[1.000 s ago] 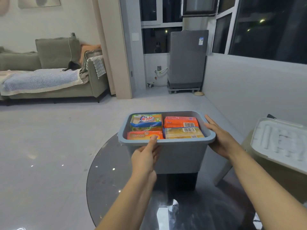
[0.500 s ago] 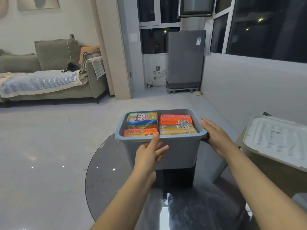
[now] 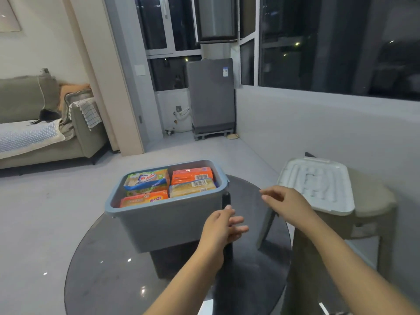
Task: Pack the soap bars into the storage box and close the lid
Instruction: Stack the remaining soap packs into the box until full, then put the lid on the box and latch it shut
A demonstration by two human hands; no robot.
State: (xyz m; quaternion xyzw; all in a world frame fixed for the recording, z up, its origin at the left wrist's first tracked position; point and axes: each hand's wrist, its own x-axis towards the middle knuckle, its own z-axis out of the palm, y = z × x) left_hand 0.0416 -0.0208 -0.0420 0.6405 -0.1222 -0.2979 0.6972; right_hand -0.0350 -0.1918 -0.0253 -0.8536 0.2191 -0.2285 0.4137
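Note:
A grey-blue storage box (image 3: 172, 223) stands lidless on the round dark glass table (image 3: 109, 264). Inside lie several wrapped soap bars: a blue-and-yellow pack (image 3: 147, 179), two orange packs (image 3: 192, 175) (image 3: 145, 198) and a yellow pack (image 3: 193, 187). The white lid (image 3: 318, 183) rests on a beige stool to the right. My left hand (image 3: 221, 228) hovers by the box's near right corner, fingers relaxed, holding nothing. My right hand (image 3: 286, 201) is in the air between the box and the lid, fingers loose, apart from both.
The beige stool (image 3: 372, 214) stands right beside the table. A sofa (image 3: 45, 133) sits at the far left, a grey washing machine (image 3: 211, 98) at the back by the windows. A low white wall (image 3: 318, 133) runs along the right.
Both hands have let go of the box and moved right. My right hand has gone toward the lid. The view has turned right.

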